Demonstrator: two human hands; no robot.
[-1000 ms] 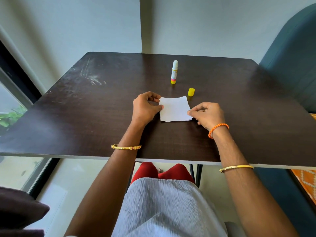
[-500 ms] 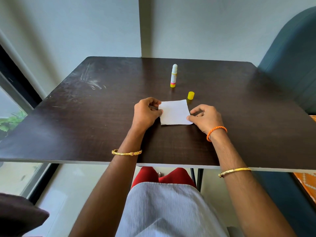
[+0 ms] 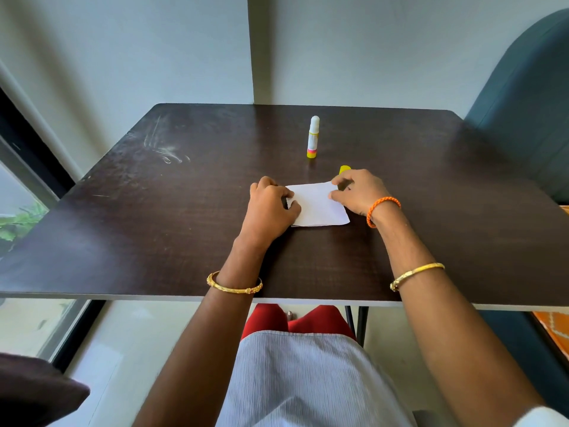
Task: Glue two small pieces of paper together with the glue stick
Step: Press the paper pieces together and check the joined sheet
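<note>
A small white paper point(image 3: 317, 208) lies flat in the middle of the dark table point(image 3: 154, 217). I cannot tell whether it is one sheet or two stacked. My left hand point(image 3: 271, 208) presses on its left edge with curled fingers. My right hand point(image 3: 358, 191) rests on its far right corner, thumb and fingers pinching the edge. The glue stick point(image 3: 313, 137) stands upright and uncapped farther back on the table. Its yellow cap point(image 3: 345, 169) lies just behind my right hand, mostly hidden by the fingers.
A dark teal chair point(image 3: 529, 118) stands at the table's right side. A wall runs close behind the far edge, and a window frame point(image 3: 27, 155) is on the left. My lap shows below the near table edge.
My right hand has moved from the paper's right edge up to its far right corner, covering most of the yellow cap. The left hand has slid slightly onto the paper.
</note>
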